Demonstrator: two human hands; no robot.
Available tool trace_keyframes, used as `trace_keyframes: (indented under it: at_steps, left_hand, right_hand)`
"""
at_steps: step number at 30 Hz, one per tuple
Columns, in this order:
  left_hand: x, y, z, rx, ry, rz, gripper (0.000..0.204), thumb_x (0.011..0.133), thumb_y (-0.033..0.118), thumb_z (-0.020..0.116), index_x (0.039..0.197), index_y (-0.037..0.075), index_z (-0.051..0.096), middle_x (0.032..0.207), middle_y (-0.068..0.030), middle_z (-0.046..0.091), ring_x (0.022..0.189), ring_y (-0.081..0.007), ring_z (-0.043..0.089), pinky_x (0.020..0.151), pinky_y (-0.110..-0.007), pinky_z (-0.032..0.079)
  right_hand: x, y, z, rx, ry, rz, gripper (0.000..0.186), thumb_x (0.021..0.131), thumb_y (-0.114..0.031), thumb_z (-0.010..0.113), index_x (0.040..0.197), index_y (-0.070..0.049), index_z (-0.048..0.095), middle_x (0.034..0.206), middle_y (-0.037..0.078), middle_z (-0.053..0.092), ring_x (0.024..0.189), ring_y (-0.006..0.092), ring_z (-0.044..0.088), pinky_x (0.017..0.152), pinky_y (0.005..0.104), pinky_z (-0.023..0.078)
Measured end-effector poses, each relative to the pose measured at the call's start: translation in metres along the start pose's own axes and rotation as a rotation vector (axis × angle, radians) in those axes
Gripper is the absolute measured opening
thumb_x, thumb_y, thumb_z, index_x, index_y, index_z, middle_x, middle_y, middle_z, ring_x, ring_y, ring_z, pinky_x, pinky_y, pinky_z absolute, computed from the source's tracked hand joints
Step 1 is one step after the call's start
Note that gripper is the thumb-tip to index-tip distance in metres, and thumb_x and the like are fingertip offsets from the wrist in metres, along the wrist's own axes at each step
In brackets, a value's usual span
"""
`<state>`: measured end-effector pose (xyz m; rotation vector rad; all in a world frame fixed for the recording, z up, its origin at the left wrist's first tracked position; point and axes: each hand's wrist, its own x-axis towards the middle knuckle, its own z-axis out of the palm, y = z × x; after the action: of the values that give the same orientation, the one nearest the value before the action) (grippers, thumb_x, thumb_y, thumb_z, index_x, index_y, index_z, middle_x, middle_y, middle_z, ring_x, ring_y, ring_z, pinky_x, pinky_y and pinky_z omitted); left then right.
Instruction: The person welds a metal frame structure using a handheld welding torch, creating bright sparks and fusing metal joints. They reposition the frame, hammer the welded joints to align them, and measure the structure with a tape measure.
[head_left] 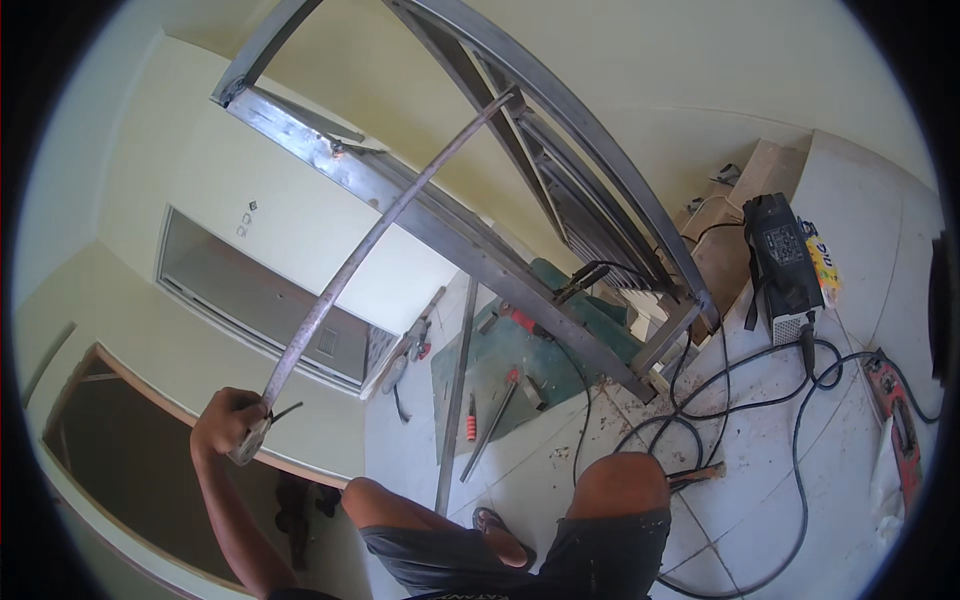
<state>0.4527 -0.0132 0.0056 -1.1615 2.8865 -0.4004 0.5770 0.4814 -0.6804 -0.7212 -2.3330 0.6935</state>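
My left hand (228, 425) is raised at the left, its fingers closed round what looks like a tape measure (250, 443) with a silvery case. A long, worn, pale blade (345, 270) slants up and away from it. The blade's far end meets the upper part of a grey steel frame (460, 245) of welded square tubes, which leans in front of me with a row of bars inside. Part of the case is hidden by my fingers. My right hand is not in view. My bent knees (622, 483) are below the frame.
At the right stand a black welding machine (785, 255) with looping black cables (690, 410) and a red spirit level (893, 415). A green sheet (450, 360) holds a red angle grinder (525, 320), a red-handled tool (471, 420) and steel bars (490, 430). Steps (770, 170) rise behind.
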Motion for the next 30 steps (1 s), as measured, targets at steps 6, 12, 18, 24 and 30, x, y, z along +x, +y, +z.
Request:
trace_keyframes:
  at_steps: [6, 12, 18, 24, 30]
  left_hand:
    - [0.002, -0.001, -0.004, -0.056, -0.054, 0.006, 0.033, 0.076, 0.024, 0.061, 0.084, -0.006, 0.069, 0.065, -0.0133, 0.063, 0.062, -0.0186, 0.058, 0.063, -0.035, 0.046]
    - [0.009, 0.006, -0.014, -0.020, -0.006, 0.004, 0.032, 0.076, 0.024, 0.060, 0.084, -0.006, 0.069, 0.066, -0.0139, 0.064, 0.063, -0.0193, 0.059, 0.064, -0.034, 0.047]
    - [0.011, 0.005, -0.025, -0.021, 0.048, 0.021, 0.031, 0.076, 0.023, 0.060, 0.086, -0.005, 0.070, 0.068, -0.0139, 0.064, 0.064, -0.0202, 0.060, 0.065, -0.035, 0.047]
    - [0.018, 0.003, -0.019, -0.008, 0.078, 0.051, 0.031, 0.077, 0.023, 0.060, 0.085, -0.005, 0.069, 0.068, -0.0139, 0.064, 0.064, -0.0203, 0.059, 0.065, -0.035, 0.047]
    - [0.015, 0.008, -0.016, 0.012, 0.088, 0.047, 0.031, 0.077, 0.023, 0.059, 0.085, -0.005, 0.069, 0.068, -0.0141, 0.063, 0.064, -0.0200, 0.058, 0.064, -0.035, 0.046]
  right_hand:
    - [-0.001, -0.002, -0.001, 0.032, -0.007, -0.008, 0.057, 0.092, -0.038, 0.057, 0.130, 0.002, 0.046, 0.133, 0.023, 0.046, 0.122, 0.0410, 0.044, 0.099, 0.0522, 0.037]
    - [-0.004, 0.005, 0.000, 0.077, -0.023, -0.021, 0.056, 0.092, -0.036, 0.057, 0.131, 0.003, 0.046, 0.134, 0.024, 0.045, 0.123, 0.0411, 0.043, 0.100, 0.0519, 0.036]
    - [-0.002, 0.011, 0.012, 0.147, -0.034, -0.045, 0.055, 0.093, -0.035, 0.057, 0.131, 0.003, 0.046, 0.135, 0.024, 0.045, 0.125, 0.0412, 0.042, 0.102, 0.0515, 0.036]
    - [0.000, 0.001, 0.001, 0.199, -0.056, -0.071, 0.054, 0.093, -0.033, 0.057, 0.132, 0.003, 0.046, 0.137, 0.024, 0.044, 0.126, 0.0414, 0.041, 0.103, 0.0512, 0.035]
    - [0.005, -0.008, -0.005, 0.240, -0.069, -0.092, 0.053, 0.093, -0.031, 0.057, 0.132, 0.003, 0.046, 0.138, 0.024, 0.043, 0.127, 0.0415, 0.040, 0.104, 0.0509, 0.035]
